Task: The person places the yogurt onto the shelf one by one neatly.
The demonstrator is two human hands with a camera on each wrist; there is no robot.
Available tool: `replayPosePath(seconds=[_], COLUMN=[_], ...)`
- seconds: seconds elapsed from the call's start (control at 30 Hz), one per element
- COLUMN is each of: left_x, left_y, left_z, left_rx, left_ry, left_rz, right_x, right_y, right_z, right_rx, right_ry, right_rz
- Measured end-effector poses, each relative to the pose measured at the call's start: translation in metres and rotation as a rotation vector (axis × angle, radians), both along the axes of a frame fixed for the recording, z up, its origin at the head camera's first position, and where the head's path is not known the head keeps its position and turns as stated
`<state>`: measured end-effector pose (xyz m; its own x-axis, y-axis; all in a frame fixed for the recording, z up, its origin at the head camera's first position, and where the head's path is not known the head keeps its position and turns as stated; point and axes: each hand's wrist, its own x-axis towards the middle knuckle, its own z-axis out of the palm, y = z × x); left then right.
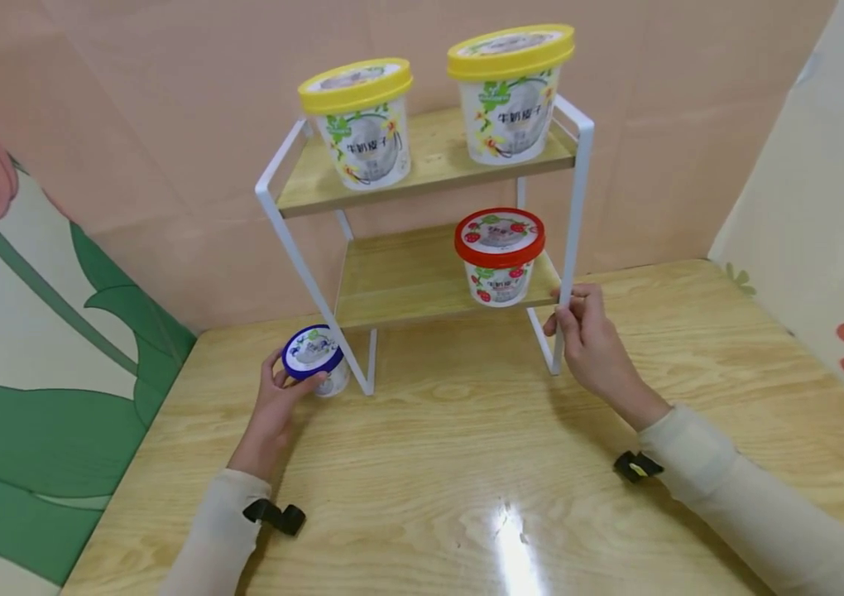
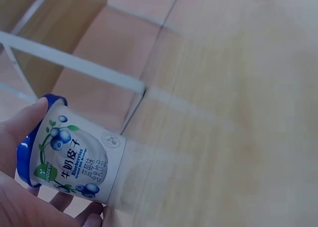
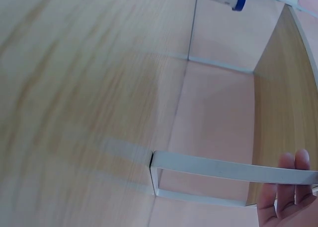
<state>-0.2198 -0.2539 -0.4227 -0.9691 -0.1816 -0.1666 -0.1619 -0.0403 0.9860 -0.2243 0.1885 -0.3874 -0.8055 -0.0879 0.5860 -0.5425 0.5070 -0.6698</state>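
My left hand (image 1: 278, 400) grips a paper cup with a blue lid (image 1: 313, 351), thumb on one side and fingers round the other. The cup is upright at the table surface, beside the rack's left front leg; blueberries are printed on its side (image 2: 74, 157). My right hand (image 1: 592, 341) holds the right front leg of a two-tier rack (image 1: 574, 223) with white metal frame and wooden shelves. In the right wrist view, the fingers (image 3: 286, 187) curl about the white bar. A red-lidded cup (image 1: 500, 257) sits on the lower shelf, towards the right.
Two larger yellow-lidded cups, one at left (image 1: 366, 124) and one at right (image 1: 511, 95), stand on the upper shelf. The wooden table (image 1: 429, 463) meets a pink backdrop (image 1: 191, 165) behind the rack. Flower-patterned panels flank both sides.
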Motion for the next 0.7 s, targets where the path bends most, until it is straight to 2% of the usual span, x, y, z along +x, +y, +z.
replayPosePath(seconds=[0.37, 0.7], left_x=[0.033, 0.053], left_y=[0.001, 0.005], left_z=[0.004, 0.008], left_rx=[-0.042, -0.086], left_ry=[-0.045, -0.066], left_rz=[-0.029, -0.061], right_x=[-0.002, -0.001], right_y=[0.003, 0.000], right_z=[-0.001, 0.000], right_rx=[0.000, -0.003], right_ry=[-0.024, -0.014], right_rz=[-0.002, 0.001])
